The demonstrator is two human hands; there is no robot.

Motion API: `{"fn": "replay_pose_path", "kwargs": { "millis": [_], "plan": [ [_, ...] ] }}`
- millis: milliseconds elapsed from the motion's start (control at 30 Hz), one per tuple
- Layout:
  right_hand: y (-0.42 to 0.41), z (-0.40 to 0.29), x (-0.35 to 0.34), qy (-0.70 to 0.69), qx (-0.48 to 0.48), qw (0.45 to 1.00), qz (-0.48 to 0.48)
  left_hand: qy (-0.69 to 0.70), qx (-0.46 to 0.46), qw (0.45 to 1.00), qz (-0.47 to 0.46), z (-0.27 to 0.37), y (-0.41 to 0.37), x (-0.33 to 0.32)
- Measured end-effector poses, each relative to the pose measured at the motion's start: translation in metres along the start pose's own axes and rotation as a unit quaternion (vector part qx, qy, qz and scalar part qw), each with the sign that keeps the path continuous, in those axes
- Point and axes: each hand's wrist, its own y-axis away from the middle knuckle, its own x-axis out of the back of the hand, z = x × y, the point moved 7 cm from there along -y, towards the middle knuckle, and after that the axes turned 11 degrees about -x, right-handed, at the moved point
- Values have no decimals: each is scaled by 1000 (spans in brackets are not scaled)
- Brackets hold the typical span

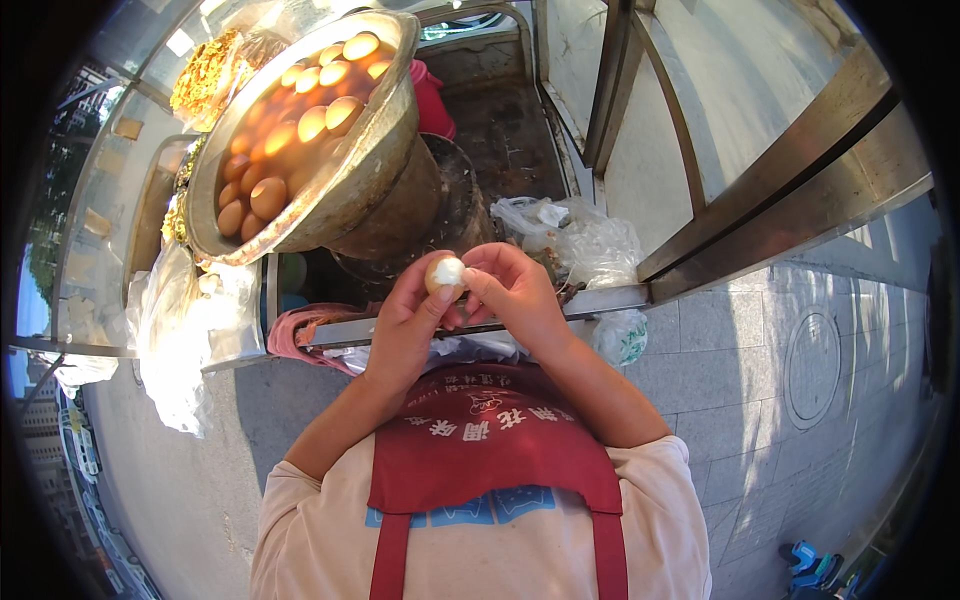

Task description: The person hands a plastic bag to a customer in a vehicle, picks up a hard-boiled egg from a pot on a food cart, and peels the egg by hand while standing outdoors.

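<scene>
A brown-shelled egg [445,274] is partly peeled, its white showing on the upper right side. My left hand [409,311] grips it between thumb and fingers. My right hand [514,289] touches the bared white with thumb and bent forefinger; whether a bit of shell is pinched there cannot be seen. Both hands are over the metal front edge [352,332] of a cart. Beyond them, at the upper left, a large worn metal basin [367,169] holds brown liquid with many whole eggs [268,198] in it.
Crumpled clear plastic bags [592,244] lie right of my hands. A pink cloth [292,334] drapes over the front edge at left, beside hanging white plastic bags [169,337]. The basin rests on a round dark stove-like base [457,195]. A metal frame post [765,202] slants along the right.
</scene>
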Motion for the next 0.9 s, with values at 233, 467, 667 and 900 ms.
{"fn": "replay_pose_path", "kwargs": {
  "millis": [233, 467, 667, 900],
  "plan": [
    [0, -4, -1, 37, 8, 999, 10, 25, 1, 1000, 3, 0, -1, -3],
    [-6, 0, 6, 55, 26, 998, 7, 36, 11, 999, -10, -1, -1, -5],
    [-5, 0, 6, -40, -7, 999, -17, 52, 14, 999, -6, 3, -2, -5],
    [-6, 2, 4, -23, -3, 999, -25, 82, 23, 996, -18, -6, -3, 0]
  ]
}}
